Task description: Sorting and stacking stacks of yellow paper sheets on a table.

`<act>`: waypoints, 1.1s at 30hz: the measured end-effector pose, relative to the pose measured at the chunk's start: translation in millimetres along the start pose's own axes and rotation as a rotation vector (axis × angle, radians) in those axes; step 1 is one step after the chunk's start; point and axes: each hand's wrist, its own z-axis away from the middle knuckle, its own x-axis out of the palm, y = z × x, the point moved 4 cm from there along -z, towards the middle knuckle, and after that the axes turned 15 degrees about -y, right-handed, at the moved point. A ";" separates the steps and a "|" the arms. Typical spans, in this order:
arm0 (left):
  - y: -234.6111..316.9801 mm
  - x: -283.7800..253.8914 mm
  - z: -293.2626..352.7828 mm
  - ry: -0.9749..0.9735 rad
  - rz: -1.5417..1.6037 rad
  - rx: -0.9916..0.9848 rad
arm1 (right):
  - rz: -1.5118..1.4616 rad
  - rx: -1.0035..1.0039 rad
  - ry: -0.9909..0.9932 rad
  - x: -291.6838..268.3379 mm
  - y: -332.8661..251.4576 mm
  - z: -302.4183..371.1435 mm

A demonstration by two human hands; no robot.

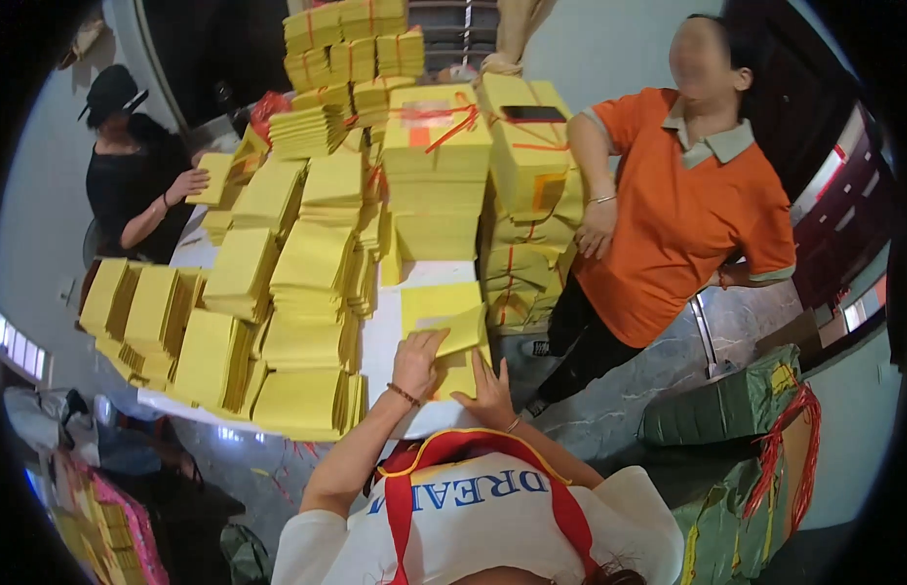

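Observation:
Yellow paper (pixel 443 302) lies partly folded at the near edge of the white table, its near flap raised at an angle. My left hand (pixel 417 365) is closed at the left side of the flap, fingers bent over the paper. More yellow paper (pixel 455 378) shows beneath the flap, between my hands. My right hand (pixel 487 392) rests at the near right corner of this paper, fingers and thumb spread apart. Just left of my left arm stand several stacks of folded yellow paper (pixel 300 402).
Tall tied yellow bundles (pixel 434 175) stand at the far side, a dark phone (pixel 532 113) on one. A person in orange (pixel 677 224) stands at right; another in black (pixel 132 185) handles yellow paper at far left. Green sacks (pixel 716 409) with red cords sit at right.

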 end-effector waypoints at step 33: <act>-98.7 -130.0 190.7 -0.333 -0.272 -0.132 | -0.143 0.103 -0.197 -1.9 -49.7 -34.1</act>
